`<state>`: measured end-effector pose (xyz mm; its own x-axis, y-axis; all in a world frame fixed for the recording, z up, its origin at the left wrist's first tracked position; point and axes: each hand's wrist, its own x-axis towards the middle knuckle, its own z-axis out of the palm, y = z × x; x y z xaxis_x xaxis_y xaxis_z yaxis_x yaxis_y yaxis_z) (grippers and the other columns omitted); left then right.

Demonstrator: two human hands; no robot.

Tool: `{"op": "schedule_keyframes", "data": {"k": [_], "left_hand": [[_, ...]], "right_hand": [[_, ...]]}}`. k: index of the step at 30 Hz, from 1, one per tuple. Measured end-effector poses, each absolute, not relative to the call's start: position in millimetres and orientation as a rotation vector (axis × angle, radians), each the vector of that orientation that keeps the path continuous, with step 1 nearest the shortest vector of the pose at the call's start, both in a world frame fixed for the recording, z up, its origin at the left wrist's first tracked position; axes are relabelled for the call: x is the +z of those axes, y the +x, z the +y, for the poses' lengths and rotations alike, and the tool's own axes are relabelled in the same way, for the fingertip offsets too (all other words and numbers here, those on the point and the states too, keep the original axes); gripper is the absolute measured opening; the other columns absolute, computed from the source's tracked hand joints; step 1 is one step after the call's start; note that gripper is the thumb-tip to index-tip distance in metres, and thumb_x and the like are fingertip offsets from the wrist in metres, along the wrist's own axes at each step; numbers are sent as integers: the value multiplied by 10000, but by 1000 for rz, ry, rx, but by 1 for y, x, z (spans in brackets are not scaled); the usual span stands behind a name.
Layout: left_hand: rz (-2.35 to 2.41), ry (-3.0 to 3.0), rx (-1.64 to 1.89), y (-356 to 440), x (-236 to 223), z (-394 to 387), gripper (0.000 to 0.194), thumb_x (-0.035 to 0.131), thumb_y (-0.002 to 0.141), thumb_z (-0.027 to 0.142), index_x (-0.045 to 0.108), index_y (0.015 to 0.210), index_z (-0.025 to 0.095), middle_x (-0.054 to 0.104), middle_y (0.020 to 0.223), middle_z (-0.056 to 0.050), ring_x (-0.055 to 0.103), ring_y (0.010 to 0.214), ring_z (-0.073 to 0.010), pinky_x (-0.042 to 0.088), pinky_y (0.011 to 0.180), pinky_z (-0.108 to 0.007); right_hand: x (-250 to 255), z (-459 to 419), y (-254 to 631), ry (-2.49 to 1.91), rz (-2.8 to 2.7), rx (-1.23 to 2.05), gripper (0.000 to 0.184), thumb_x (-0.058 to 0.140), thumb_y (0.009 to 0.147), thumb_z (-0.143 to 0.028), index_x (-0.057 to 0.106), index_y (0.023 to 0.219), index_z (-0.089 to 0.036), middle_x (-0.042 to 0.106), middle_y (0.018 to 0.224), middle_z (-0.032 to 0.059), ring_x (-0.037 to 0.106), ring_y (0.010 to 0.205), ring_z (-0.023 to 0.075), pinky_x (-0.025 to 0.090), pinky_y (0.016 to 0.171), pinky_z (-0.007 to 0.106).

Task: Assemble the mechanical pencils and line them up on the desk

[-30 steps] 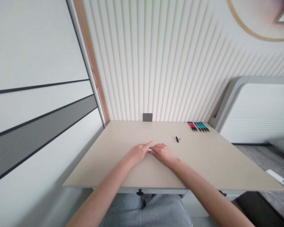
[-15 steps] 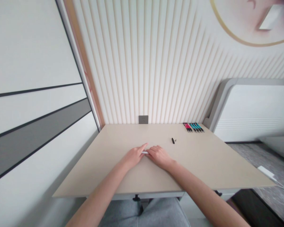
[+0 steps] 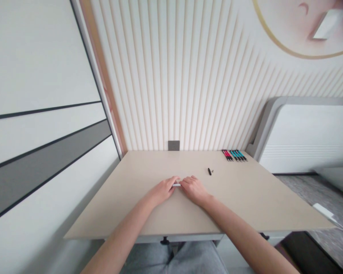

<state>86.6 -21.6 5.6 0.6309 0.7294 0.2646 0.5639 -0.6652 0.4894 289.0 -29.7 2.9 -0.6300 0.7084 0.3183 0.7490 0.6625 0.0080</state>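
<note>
Between my two hands, low over the middle of the desk [image 3: 148, 167], is a slim white pen part [image 3: 176, 185]; only a short stretch of it shows. My left hand [image 3: 165, 188] grips its left end with the fingers bent around it. The right end is in the closed fingers of my right hand [image 3: 193, 187], whose back faces up. Both ends of the part are covered by fingers. Beyond my right hand lie a small black pen piece [image 3: 209, 171] and a tiny metallic piece [image 3: 212, 171].
Several red pens [image 3: 227, 155] and blue pens [image 3: 238, 155] lie in a row at the desk's back right corner. A dark wall socket [image 3: 173, 145] sits just above the back edge. A white cabinet [image 3: 51, 171] flanks the left side; a white power strip [image 3: 322, 210] is at the right.
My left index finger, stretched forward before, is now bent down toward the white pen part. The right hand keeps its hold. The view has shifted very slightly.
</note>
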Motion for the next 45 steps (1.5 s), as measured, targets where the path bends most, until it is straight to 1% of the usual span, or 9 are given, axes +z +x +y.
{"op": "schedule_keyframes", "data": {"k": [3,6,9,13,20,24,30,34,45], "left_hand": [[1013,2517,682,86,7,-22,409,487,826,43,468,1196,216,626,1138,-53,594,1078,-176,468,956,-321],[1038,2565,733,80,10,-21,341,512,830,57,504,1134,210,614,1083,-49,588,1048,-181,468,947,-327],[1082,2608,767,70,14,-19,257,535,855,97,552,1087,207,613,1058,-51,581,1030,-189,458,949,-336],[1121,2594,758,58,11,-15,167,511,921,183,605,1056,207,643,1004,-42,609,953,-173,476,890,-304],[1148,2684,691,59,4,-12,198,489,949,241,636,1077,207,682,998,-46,620,941,-181,475,871,-311],[1157,2707,713,59,3,-12,215,467,958,240,643,1077,207,677,993,-47,614,935,-174,475,874,-306],[1205,2696,717,59,-1,-11,201,475,956,244,640,1068,217,676,968,-38,618,926,-175,475,865,-299],[1204,2663,725,59,-1,-11,198,482,951,243,640,1070,221,686,994,-35,626,936,-177,468,879,-300],[1228,2587,713,58,3,-13,222,450,958,255,640,1072,236,669,1009,-30,620,945,-176,465,866,-283]], "right_hand": [[4,-30,291,-1177,-2587,-176,149,485,949,-197,631,924,-183,663,846,60,596,805,180,369,742,293],[6,-31,295,-1207,-2561,-134,189,465,963,-222,640,901,-187,662,835,57,599,799,175,371,745,290],[8,-30,301,-1267,-2497,-64,211,450,973,-242,650,931,-188,669,852,59,610,832,174,381,759,285],[9,-28,307,-1293,-2456,27,220,443,977,-247,656,994,-192,678,890,60,619,874,173,403,782,281],[6,-26,312,-1290,-2374,143,211,462,956,-232,666,998,-201,684,892,48,615,862,173,433,761,271],[5,-25,314,-1314,-2377,196,211,471,938,-206,667,1018,-204,684,932,50,608,900,173,431,791,272],[6,-25,312,-1331,-2430,104,212,457,958,-263,659,969,-202,665,899,51,582,892,179,417,804,280],[8,-27,311,-1322,-2452,26,213,464,958,-295,654,926,-203,652,874,51,566,885,183,408,805,284],[10,-26,318,-1337,-2414,113,223,472,951,-306,667,923,-203,647,891,56,576,889,172,409,809,271]]}}
